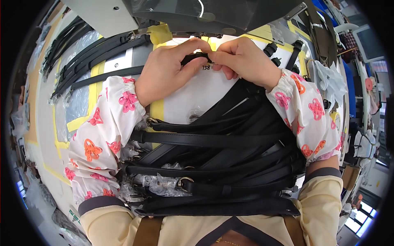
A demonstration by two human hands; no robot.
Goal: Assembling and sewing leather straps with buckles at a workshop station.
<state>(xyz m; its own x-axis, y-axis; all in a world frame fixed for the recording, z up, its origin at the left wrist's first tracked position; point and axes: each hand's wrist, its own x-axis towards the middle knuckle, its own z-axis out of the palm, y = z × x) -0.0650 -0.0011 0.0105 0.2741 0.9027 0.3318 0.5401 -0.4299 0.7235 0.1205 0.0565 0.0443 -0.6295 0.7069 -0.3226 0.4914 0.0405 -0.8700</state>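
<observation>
My left hand [171, 69] is closed around one end of a black leather strap [113, 75], and the rest of the strap trails out to the left past my wrist. Thumb and fingers of my right hand [248, 61] pinch the same end, so both sets of fingertips meet there. Small details between the fingers are hidden. Nearer to me lies a thick pile of black straps [230, 141], several with metal rings and clear plastic wrap on their ends. White paper with handwritten marks lies beneath the hands.
A grey and white machine [201, 18] overhangs the far edge, close above my hands. Further black straps [96, 55] lie at the far left over clear plastic. Yellow tape [88, 100] lines the table. A crumpled plastic bag [330, 82] hangs at the right.
</observation>
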